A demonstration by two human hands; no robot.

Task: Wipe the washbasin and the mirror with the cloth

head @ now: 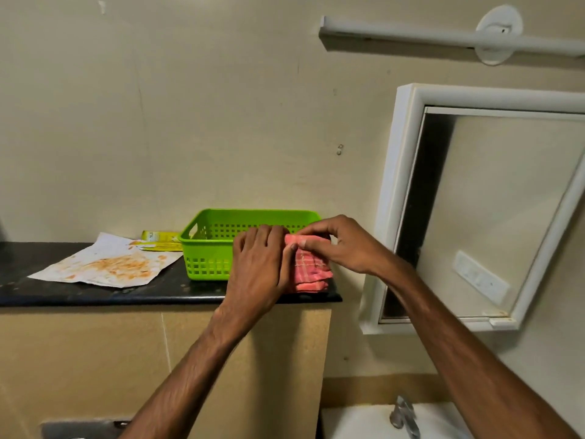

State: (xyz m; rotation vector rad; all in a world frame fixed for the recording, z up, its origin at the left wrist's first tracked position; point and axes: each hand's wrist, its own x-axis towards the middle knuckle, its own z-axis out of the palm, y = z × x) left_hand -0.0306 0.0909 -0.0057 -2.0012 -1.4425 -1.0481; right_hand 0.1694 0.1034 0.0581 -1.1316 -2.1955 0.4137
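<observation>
A folded pink checked cloth (311, 267) hangs at the right end of the black counter (95, 289), in front of a green basket. My left hand (258, 264) grips its left side with the fingers curled over the top edge. My right hand (338, 245) pinches the cloth's top edge between thumb and fingers. The white-framed mirror (493, 210) hangs on the wall to the right, tilted in view. The white washbasin (357, 419) with a metal tap (403, 413) lies at the bottom right, partly behind my right forearm.
A green perforated basket (215, 245) stands on the counter. Left of it lie a stained sheet of paper (107, 264) and a yellow packet (158, 239). A white tube light (443, 39) is fixed high on the wall. A steel sink edge (82, 429) shows bottom left.
</observation>
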